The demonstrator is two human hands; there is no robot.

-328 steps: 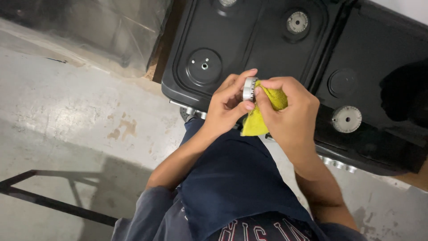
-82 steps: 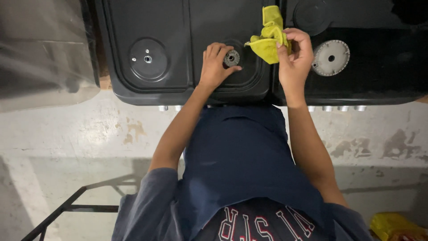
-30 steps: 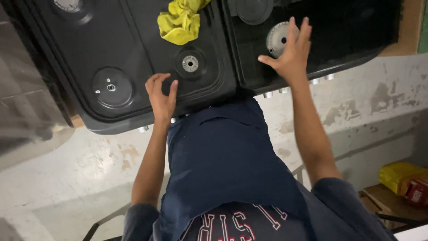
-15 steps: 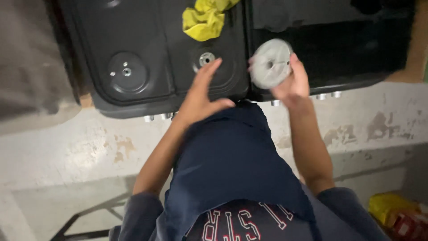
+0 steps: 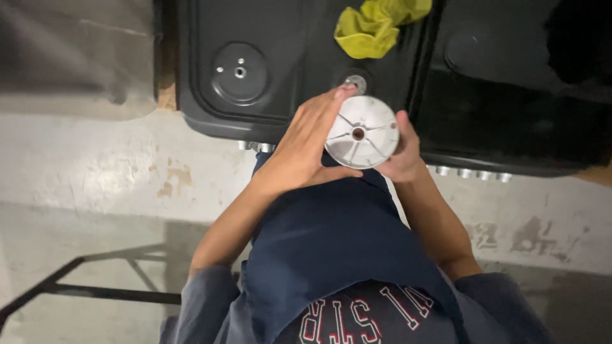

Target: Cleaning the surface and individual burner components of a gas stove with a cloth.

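Silver burner disc [image 5: 361, 132] brought down from stove, now gripped by both hands' fingers, left hand [image 5: 305, 148], right hand [image 5: 400, 153], yellow cloth [image 5: 376, 27] behind

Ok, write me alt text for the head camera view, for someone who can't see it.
Both hands, left hand and right hand, hold a round silver metal burner disc above the front edge of a black gas stove top. A crumpled yellow cloth lies on the stove behind the disc, and a bare round burner base sits to the left.
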